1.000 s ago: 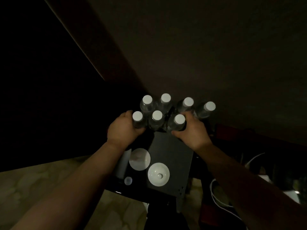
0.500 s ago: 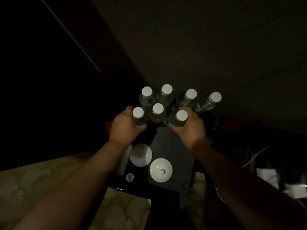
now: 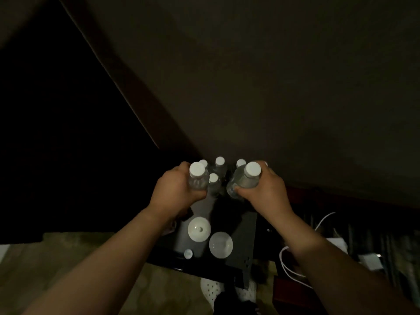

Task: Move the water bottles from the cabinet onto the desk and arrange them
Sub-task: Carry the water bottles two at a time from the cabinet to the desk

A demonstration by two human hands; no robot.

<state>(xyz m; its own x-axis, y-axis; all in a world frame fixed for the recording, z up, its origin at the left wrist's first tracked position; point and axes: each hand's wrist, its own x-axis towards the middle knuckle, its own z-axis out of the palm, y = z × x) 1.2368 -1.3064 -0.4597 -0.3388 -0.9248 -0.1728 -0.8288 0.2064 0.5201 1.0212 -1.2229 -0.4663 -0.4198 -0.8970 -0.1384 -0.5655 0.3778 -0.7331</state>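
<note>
The left hand (image 3: 175, 196) grips one clear, white-capped water bottle (image 3: 198, 179) around its body, and the right hand (image 3: 264, 193) grips a second bottle (image 3: 244, 181) the same way; both bottles are raised above the others and lean slightly toward each other. Behind and between them stands a cluster of more white-capped bottles (image 3: 217, 171) on a dark tabletop (image 3: 243, 233), close against the wall. Whether the bottles hold water cannot be told in this dim light. Nearer the person, on the same dark surface, sit a white lidded bowl (image 3: 199, 228), an open white bowl (image 3: 221, 244) just beside it, and a small white cap (image 3: 188, 253). The room is dark: a brownish wall (image 3: 272, 87) ahead, pale marbled floor (image 3: 68, 264) below, and white cables (image 3: 288, 267) at the right. No label or writing is readable
</note>
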